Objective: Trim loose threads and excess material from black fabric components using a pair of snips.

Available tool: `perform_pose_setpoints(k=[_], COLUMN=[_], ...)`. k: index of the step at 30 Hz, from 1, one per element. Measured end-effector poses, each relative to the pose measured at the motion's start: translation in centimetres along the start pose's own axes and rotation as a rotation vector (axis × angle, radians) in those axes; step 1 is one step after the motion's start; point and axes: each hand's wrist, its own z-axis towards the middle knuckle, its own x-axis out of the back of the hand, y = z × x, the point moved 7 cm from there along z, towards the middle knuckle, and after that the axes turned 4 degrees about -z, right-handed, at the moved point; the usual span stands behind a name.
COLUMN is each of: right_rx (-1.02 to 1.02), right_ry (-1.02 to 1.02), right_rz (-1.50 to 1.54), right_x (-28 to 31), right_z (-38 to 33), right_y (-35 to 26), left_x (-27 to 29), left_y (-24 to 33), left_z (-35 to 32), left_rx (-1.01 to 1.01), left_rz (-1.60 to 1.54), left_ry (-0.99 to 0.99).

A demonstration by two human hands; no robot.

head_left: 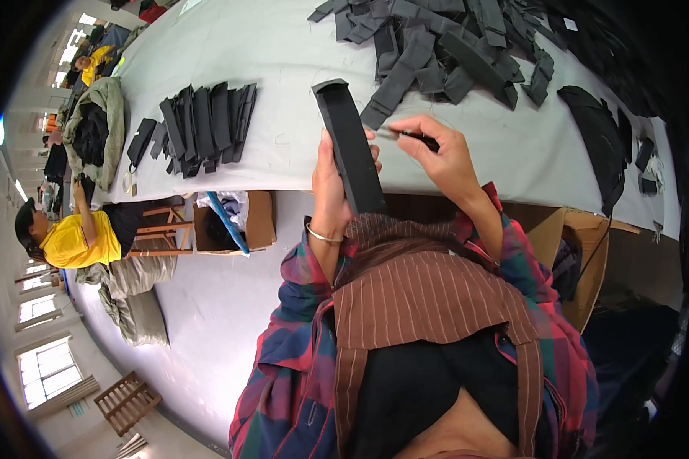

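Note:
My left hand (331,183) is closed around a long black fabric strip (351,145), folded flat and held upright at a slight tilt above the table's near edge. Just right of it, my right hand (442,157) grips small thread snips (421,140) with a black handle. Their metal blades are blurred and point left toward the strip and the left fingertips. On the table to the left, several similar strips lie fanned out in a row (199,126). Beyond my hands spreads a loose heap of dark grey fabric strips (436,61).
The pale table (283,65) runs across in front of me. Black fabric pieces (597,138) lie at its right end. Cardboard boxes (260,220) (589,260) stand below its edge on both sides. At the left, a person in yellow (84,239) sits near sacks (138,298).

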Motion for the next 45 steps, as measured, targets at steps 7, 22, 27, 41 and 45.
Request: perform_pose_setpoints(k=[7, 22, 27, 41, 45], right_rx=[0.111, 0.182, 0.082, 0.237, 0.085], right_ry=[-0.173, 0.191, 0.203, 0.118, 0.141], right_rz=[-0.153, -0.392, -0.140, -0.310, -0.210], right_x=[-1.1, -1.3, -0.5, -0.9, 0.6], right_z=[-2.1, -3.1, -3.0, -0.8, -0.2], right_y=[-1.3, -1.9, -0.9, -2.9, -0.1], left_x=[-0.5, -0.5, -0.6, -1.1, -1.7], left_y=[0.3, 0.4, 0.6, -0.5, -0.6], left_z=[0.6, 0.8, 0.7, 0.1, 0.7], left_rx=[-0.039, -0.321, -0.337, -0.112, -0.051], left_rz=[0.000, 0.000, 0.002, 0.051, -0.034], left_ry=[0.062, 0.084, 0.094, 0.280, -0.064])
